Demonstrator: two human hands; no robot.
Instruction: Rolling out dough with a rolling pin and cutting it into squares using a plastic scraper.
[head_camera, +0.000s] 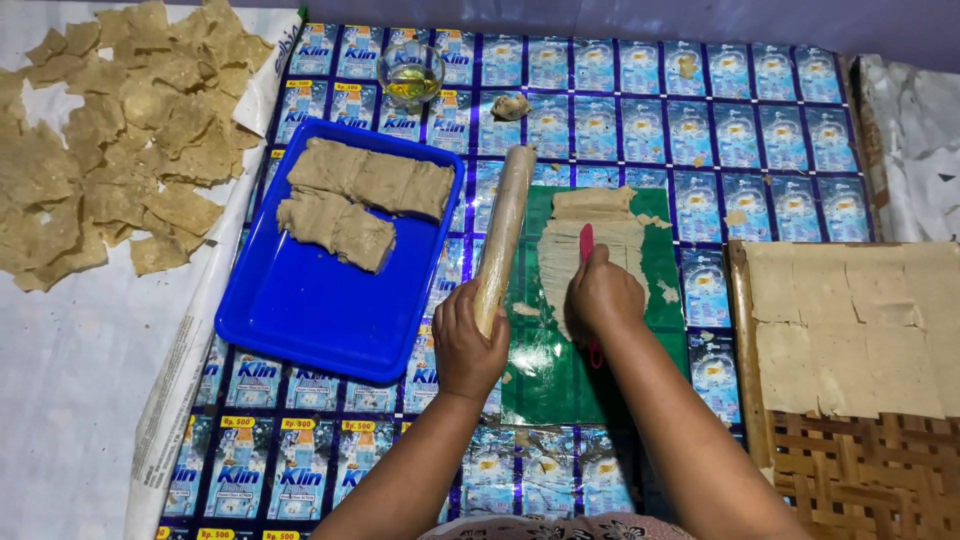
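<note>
My left hand (466, 343) grips the near end of a long wooden rolling pin (503, 226) that lies along the left edge of a green mat (662, 262). My right hand (602, 296) holds a pink-red knife (586, 243), its blade pointing away from me over a thin sheet of rolled dough (562, 260) on the mat. A folded strip of dough (594, 201) lies at the mat's far end.
A blue tray (300, 310) with thick dough slabs (355, 200) sits to the left. Dried dough pieces (120, 130) are spread at far left on white sheeting. A woven tray (850, 460) with flat dough squares (850, 320) is at right. A small glass bowl of oil (412, 73) stands at the back.
</note>
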